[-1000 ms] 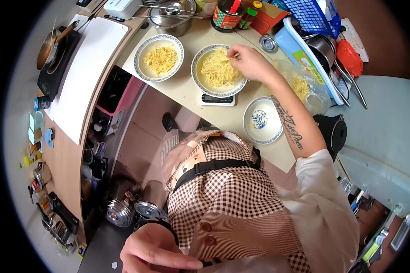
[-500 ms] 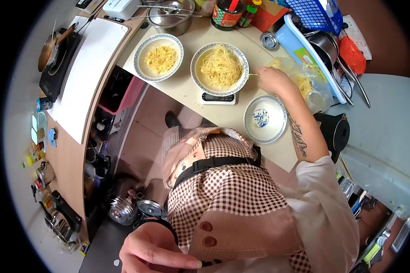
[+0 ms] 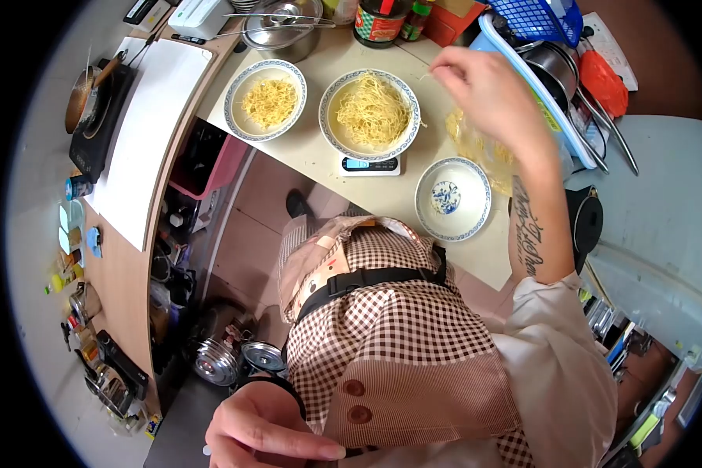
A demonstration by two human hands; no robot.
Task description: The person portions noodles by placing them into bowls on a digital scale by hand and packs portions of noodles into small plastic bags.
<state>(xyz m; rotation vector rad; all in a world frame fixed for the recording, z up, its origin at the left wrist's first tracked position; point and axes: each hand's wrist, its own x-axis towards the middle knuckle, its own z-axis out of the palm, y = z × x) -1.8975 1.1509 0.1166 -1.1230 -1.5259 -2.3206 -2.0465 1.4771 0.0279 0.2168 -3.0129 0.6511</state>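
Observation:
My right hand [image 3: 476,86] is raised above the table, right of the middle bowl, its fingertips pinched on a thin noodle strand [image 3: 423,76]. The middle bowl [image 3: 329,139], blue-patterned at the rim, stands on a kitchen scale [image 3: 372,167] and holds a heap of yellow noodles [image 3: 373,111]. A smaller pile of noodles [image 3: 270,103] lies in the left bowl [image 3: 243,123]. Beneath my right forearm is a clear bag of noodles [image 3: 480,148], partly hidden. My left hand [image 3: 261,429] is closed low against the apron; whatever it may hold is hidden.
Near the table's front edge sits a bowl with nothing in it [image 3: 466,218]. Behind are a lidded pot [image 3: 288,35], a sauce jar [image 3: 378,27] and a blue tub [image 3: 495,39] of cookware. A black kettle [image 3: 585,218] stands at the right.
My right hand has lifted up from beside the middle bowl, away from the noodle bag, with a strand in its fingers. The scale's display now glows blue. My left hand stays put.

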